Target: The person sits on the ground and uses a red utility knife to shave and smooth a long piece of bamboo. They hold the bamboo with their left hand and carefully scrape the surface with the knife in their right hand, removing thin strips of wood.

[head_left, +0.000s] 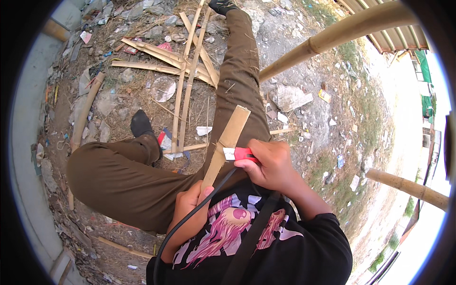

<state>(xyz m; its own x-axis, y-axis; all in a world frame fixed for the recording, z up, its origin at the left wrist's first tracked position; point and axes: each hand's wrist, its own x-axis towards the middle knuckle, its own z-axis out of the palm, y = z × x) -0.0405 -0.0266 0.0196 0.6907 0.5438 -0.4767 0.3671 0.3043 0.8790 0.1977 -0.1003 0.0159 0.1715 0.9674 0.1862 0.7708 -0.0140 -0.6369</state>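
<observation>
My left hand (189,203) is closed around the lower end of a short split bamboo strip (234,126), which slants up and away over my thigh. In my right hand (271,164) is a red-handled cutter knife (245,154), my fingers wrapped round its handle. Its short, wide blade (229,153) lies against the strip's edge near the node. A black cable (197,209) runs past my left wrist, in front of my shirt.
Several long bamboo strips (184,90) lie criss-crossed on the littered ground beyond my bent leg. A thick bamboo pole (332,42) slants across the far right, and another pole (408,186) juts in at right. A pale wall (29,152) stands at left.
</observation>
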